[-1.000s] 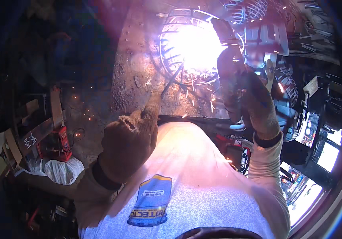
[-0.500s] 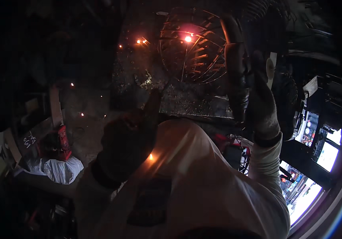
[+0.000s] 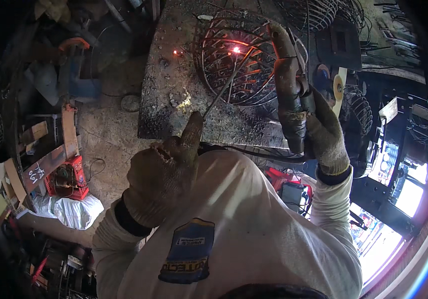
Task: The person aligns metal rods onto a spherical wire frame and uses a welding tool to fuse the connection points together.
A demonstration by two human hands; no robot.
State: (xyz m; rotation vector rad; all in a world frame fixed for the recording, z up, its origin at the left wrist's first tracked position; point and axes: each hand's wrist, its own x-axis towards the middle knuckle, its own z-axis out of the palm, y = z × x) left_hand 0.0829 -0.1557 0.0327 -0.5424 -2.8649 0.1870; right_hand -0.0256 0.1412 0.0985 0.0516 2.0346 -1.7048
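On the dark metal worktable (image 3: 166, 74) lies a round grille (image 3: 204, 65) of curved metal bars. One spot on it glows pinkish white, and nearby bars look orange. My right hand (image 3: 329, 137), in a knitted glove, is closed around a thick, dark welding electrode holder (image 3: 289, 89), whose far end hangs over the grille's right side. A worn, torn glove covers my left hand (image 3: 161, 172). Its fingers grip a thin metal rod (image 3: 222, 90) that slants up and right over the grille toward the glowing spot. The rod's near end is hidden in the glove.
A small glowing bit (image 3: 176, 52) and dark grains lie on the worktable. More curved-bar grilles (image 3: 319, 15) stand at the far right. A red crate (image 3: 77, 174) and a white sack (image 3: 79, 212) sit on the floor at left. Below the table's front edge is a red-and-grey machine (image 3: 294, 192).
The dark picture has brightened, and the scattered sparks are mostly gone. The glow on the grille is smaller. My electrode holder's far end has shifted slightly left; my left hand is nearly still.
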